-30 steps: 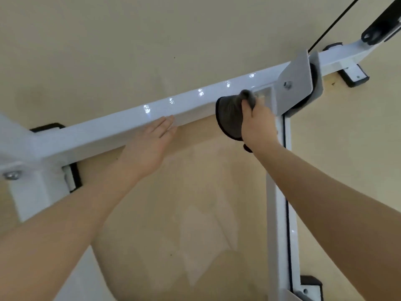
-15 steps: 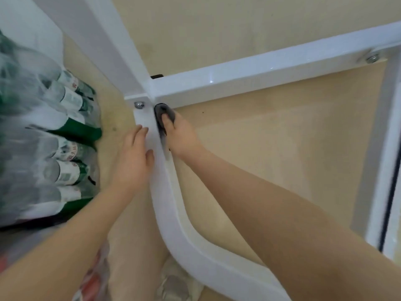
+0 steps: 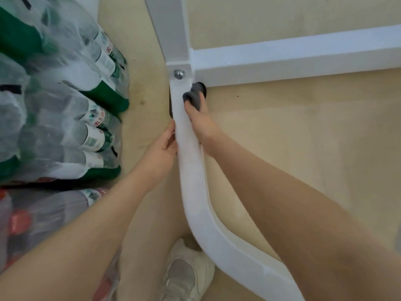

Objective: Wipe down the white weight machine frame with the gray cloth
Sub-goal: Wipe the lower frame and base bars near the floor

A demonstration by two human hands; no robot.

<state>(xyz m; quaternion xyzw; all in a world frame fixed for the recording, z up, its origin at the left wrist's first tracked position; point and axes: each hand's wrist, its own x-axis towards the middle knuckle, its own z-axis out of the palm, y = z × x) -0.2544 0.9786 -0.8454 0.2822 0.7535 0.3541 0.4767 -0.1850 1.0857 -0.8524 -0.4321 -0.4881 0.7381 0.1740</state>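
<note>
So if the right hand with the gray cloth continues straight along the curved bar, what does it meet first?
Probably the white square crossbar at the bolted joint; the bunched gray cloth in the right hand is already near it.

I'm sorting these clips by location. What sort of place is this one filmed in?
Probably a small gym or workout room that doubles as storage. A white weight machine frame with a bolted joint stands on a beige floor, and shrink-wrapped packs of bottled drinks are stacked right beside it.
</note>
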